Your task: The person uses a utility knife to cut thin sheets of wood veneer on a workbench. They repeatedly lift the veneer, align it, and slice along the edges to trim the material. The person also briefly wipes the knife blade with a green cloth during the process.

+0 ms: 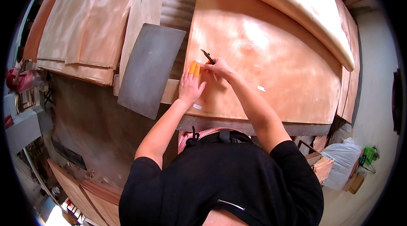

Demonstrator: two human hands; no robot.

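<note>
A wide reddish-tan sheet of wood veneer [288,69] lies in front of me. Near its left edge my left hand [191,87] rests flat, two fingers wearing orange finger covers. Just to its right, my right hand [219,69] is closed around a slim, dark, knife-like tool [207,56] that points up and to the left. A small white scrap shows between the fingertips of both hands, partly hidden. One white paper slip [260,88] lies on the sheet to the right, and another white slip [197,106] sits near the front edge.
Left of the sheet, a grey rectangular panel [151,69] lies tilted across boards. Stacked veneer [85,26] stands farther left. A large curled sheet [292,9] covers the far side. A whitish plastic bag [342,162] and a green tool [369,154] are at lower right.
</note>
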